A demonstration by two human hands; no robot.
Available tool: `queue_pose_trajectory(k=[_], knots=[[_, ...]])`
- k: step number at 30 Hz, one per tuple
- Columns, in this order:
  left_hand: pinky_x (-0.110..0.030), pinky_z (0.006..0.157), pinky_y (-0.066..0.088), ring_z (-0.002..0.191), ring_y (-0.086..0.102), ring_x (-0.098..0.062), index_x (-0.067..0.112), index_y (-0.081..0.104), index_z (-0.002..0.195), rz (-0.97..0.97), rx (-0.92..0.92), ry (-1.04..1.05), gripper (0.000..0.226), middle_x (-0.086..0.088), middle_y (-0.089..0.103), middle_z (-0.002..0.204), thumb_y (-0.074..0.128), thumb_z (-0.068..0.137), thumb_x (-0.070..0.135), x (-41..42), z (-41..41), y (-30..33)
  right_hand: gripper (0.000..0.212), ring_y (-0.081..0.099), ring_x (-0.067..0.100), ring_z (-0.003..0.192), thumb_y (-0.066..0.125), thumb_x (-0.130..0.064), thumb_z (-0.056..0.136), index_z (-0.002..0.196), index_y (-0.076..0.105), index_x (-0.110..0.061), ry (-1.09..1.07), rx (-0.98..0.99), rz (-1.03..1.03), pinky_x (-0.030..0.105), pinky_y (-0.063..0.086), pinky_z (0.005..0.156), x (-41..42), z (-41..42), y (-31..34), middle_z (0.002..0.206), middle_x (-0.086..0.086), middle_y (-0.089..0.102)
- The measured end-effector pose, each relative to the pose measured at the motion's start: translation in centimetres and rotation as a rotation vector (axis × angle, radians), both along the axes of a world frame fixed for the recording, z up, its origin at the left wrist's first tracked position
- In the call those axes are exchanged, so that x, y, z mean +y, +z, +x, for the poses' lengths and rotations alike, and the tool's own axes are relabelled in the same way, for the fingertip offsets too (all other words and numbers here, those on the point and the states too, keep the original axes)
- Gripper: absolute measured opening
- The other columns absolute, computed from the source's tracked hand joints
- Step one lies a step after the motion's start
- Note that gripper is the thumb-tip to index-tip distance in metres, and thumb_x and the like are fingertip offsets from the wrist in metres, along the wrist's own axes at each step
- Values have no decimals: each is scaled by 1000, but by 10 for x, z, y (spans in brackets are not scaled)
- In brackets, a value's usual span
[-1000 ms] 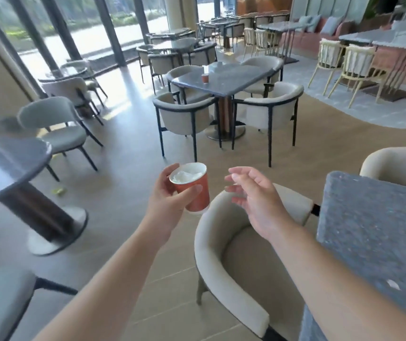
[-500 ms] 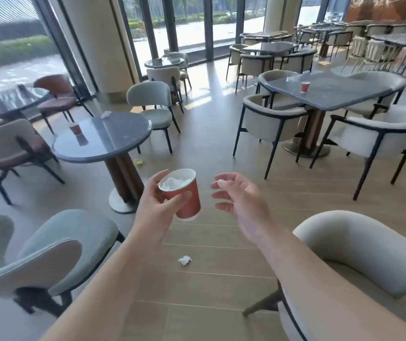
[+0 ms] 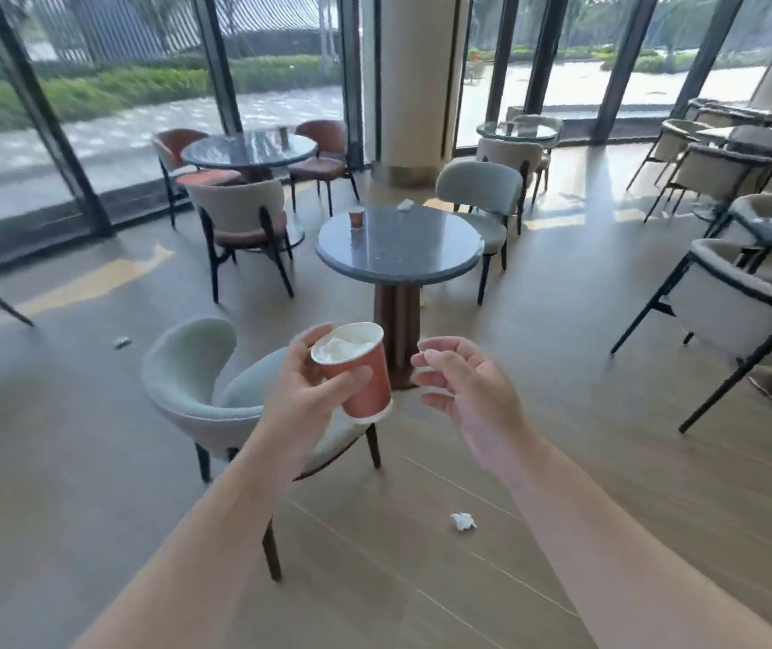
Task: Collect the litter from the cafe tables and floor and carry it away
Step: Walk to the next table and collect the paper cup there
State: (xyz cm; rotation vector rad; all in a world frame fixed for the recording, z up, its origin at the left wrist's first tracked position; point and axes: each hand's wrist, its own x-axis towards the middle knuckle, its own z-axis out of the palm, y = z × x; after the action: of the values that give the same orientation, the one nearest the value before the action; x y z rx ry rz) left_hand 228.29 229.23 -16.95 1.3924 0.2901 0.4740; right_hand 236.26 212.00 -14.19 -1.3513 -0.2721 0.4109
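— What have you got in your hands?

— My left hand (image 3: 302, 398) grips a red paper cup (image 3: 360, 374) just left of the frame's centre, thumb across its front and fingers curled behind. The cup tilts a little and has crumpled white tissue (image 3: 343, 347) stuffed inside. My right hand (image 3: 470, 391) hangs just beside it, apart from the cup, fingers loosely curled and holding nothing.

— Where's the litter?

— A crumpled white tissue on the floor (image 3: 462, 521) lies below my right hand, in the lower middle of the frame. Above my hands stands a round grey table (image 3: 400, 248), with a second red cup (image 3: 356, 216) near its upper left edge and a white wad of paper (image 3: 405, 204) at its top edge. A small scrap (image 3: 122, 342) lies on the floor at mid-left, and a yellowish bit (image 3: 421, 303) sits just right of the table's pedestal.

— Anything further back?

— A dark round table (image 3: 249, 149) in the upper left carries another cup (image 3: 283, 132), blurred. A pale green chair (image 3: 197, 372) stands under my left hand.
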Motion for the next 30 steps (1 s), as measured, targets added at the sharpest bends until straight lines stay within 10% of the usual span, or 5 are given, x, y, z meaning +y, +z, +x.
queue_pose_trajectory(k=[30], knots=[[-14,72,53,94,70,1,27,56,124,13,99,860,67,13,76,102,82,64,16,263,-84,-14,10,61,17,80,61,-7,91,97,66,-12,862,145,36,28,49,69,380,20,-14,90,5,68]])
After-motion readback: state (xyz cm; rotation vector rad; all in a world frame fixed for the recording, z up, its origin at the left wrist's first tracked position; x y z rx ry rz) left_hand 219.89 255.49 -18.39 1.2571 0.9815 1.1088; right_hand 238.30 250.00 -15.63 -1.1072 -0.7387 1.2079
